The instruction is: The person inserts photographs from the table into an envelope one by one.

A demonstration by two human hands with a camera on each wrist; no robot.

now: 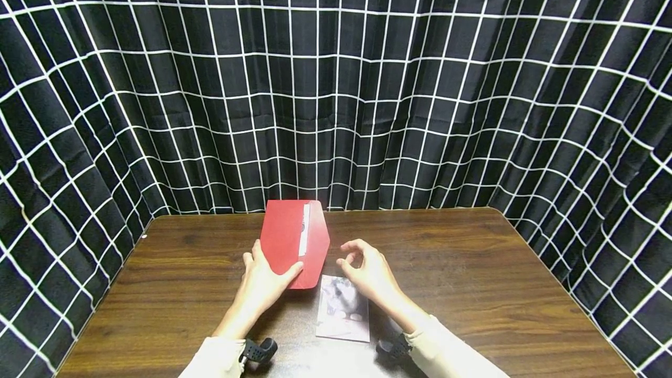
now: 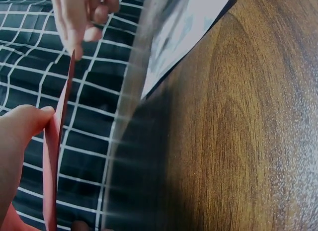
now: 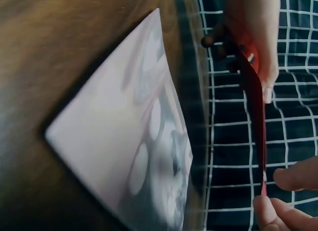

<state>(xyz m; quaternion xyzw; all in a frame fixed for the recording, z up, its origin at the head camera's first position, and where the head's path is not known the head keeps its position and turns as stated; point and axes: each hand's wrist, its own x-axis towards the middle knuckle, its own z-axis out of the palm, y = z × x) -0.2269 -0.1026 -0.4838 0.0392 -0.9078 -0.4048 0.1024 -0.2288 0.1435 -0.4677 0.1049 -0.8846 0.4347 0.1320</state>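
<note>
A red envelope (image 1: 283, 232) is held up over the table, its flap to the right and a strip of white paper (image 1: 304, 229) showing along its opening. My left hand (image 1: 265, 284) grips its lower left part, thumb on the front face and fingers behind. In the left wrist view the envelope (image 2: 55, 141) appears nearly edge-on. Close to the flap edge is my right hand (image 1: 370, 273), fingers loosely bent; the right wrist view shows its thumb and fingers (image 3: 293, 213) apart. Whether a fingertip touches the flap is unclear. Below lies a printed picture card (image 1: 343, 311).
The brown wood-grain table (image 1: 446, 273) spreads around the card. Behind and at both sides hangs a black curtain (image 1: 367, 104) with a white grid. A small white bit (image 1: 144, 237) lies near the table's back left corner. Both wrists wear dark straps.
</note>
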